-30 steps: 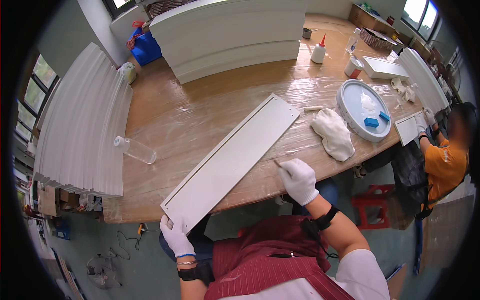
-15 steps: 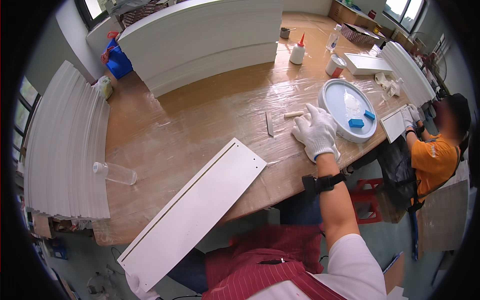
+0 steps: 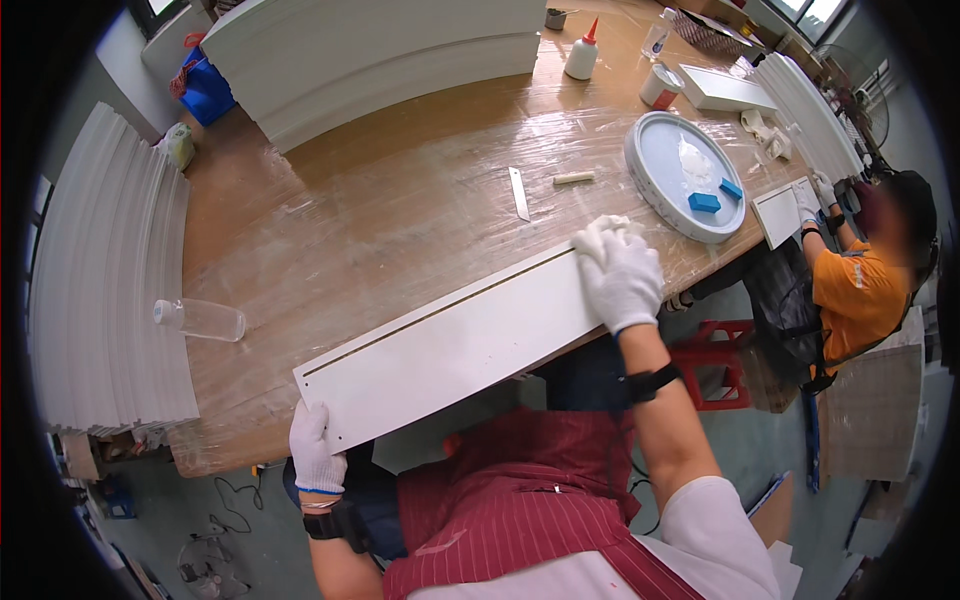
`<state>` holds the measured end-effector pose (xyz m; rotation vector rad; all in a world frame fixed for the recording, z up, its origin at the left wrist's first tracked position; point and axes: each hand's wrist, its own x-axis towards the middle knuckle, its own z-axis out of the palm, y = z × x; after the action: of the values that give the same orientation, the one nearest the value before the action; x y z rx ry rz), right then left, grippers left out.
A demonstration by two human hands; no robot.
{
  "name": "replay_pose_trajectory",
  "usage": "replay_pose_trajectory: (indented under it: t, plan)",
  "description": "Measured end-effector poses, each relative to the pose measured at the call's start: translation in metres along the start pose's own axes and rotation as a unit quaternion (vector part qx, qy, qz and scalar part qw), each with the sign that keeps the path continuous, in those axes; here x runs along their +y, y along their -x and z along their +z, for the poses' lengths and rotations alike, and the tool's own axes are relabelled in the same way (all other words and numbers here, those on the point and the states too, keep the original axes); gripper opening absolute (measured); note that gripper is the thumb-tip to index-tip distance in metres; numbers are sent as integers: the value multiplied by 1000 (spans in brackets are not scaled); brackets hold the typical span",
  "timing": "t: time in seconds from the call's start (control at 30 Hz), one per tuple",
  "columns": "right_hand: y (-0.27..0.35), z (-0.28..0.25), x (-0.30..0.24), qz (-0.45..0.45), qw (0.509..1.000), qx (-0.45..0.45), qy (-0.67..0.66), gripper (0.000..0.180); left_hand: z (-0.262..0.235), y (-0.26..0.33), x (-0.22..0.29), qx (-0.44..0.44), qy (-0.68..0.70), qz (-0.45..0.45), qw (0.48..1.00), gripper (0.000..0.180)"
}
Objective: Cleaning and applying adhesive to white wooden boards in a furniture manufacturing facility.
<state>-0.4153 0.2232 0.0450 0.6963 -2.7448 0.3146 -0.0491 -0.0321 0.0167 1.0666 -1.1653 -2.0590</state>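
Nearest to us, our left hand [image 3: 316, 450], in a white glove, grips the near-left corner of a long white panel [image 3: 450, 345], fingers closed over its edge; the thumb side is hidden beneath the board. The panel lies slantwise along the near edge of the tabletop [image 3: 380, 220], its left end jutting past the rim over our lap, a thin dark groove running along its far side. Our right hand [image 3: 620, 275], also gloved, rests on the panel's right end, fingers curled over a white cloth [image 3: 600, 232] bunched under them; we cannot tell how much of the cloth it holds. To the left a clear plastic bottle [image 3: 200, 320] lies on its side. Further on, a narrow metal strip [image 3: 518, 193] and a small wooden stick [image 3: 573, 179] lie just apart on the plastic-wrapped wood. Beyond to the right stands a round white tray [image 3: 655, 185] with blue blocks [image 3: 704, 202] in it. At the far edge we see a glue bottle [image 3: 581, 55], and another person in an orange shirt [image 3: 850, 295], partly cut off by the rim.
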Motion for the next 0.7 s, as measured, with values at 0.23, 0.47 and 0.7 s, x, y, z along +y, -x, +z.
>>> replay_pose_trajectory:
  t: [0.23,0.47,0.7]
  plan:
    - [128,-26,-253,-412,807,-268,-327,28,-12,-7,-8,-26,145,-76,986,53]
    - [58,-51,-95,63,692,-292,-657,28,-6,19,-1,-53,223,-46,972,82]
    - [44,-4,-124,-136,986,-69,-68,43,7,8,-17,-37,228,-38,972,76]
